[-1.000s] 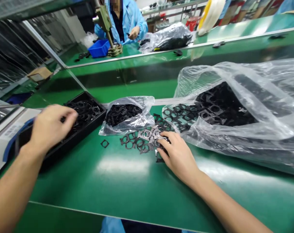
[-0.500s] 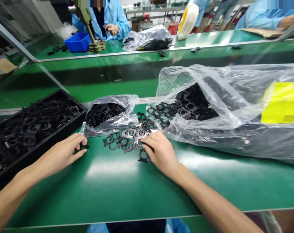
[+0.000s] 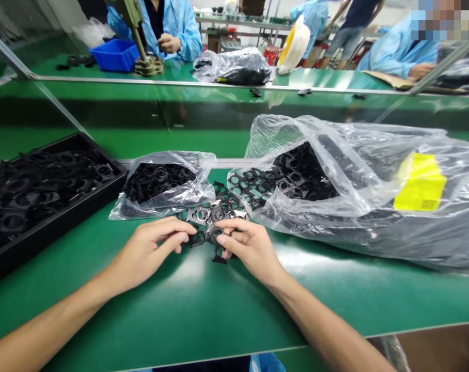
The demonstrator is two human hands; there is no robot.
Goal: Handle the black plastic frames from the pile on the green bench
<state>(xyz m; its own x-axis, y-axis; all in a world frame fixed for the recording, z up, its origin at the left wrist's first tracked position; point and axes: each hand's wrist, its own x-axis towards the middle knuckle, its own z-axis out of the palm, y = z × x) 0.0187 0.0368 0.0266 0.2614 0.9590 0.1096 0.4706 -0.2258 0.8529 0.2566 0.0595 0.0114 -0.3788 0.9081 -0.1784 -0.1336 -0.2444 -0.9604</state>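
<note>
Tray (image 3: 64, 222), small bag (image 3: 162, 207) and large bag (image 3: 335, 222) hold black parts (image 3: 160, 178); right hand (image 3: 255, 253) pinches one, left hand's (image 3: 141, 253) grip unclear.

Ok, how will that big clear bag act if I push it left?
The big clear bag will likely sag and crumple, as it looks thin-skinned and wrinkled. It may feel heavy, being bulky with dark contents showing through much of it. It could shove the loose ring-shaped parts lying by its left end.

Bare hands (image 3: 147, 253) and bare forearms (image 3: 74, 310) show, with bright blue clothing (image 3: 268, 363) beside dark fabric (image 3: 203, 366) below.
</note>
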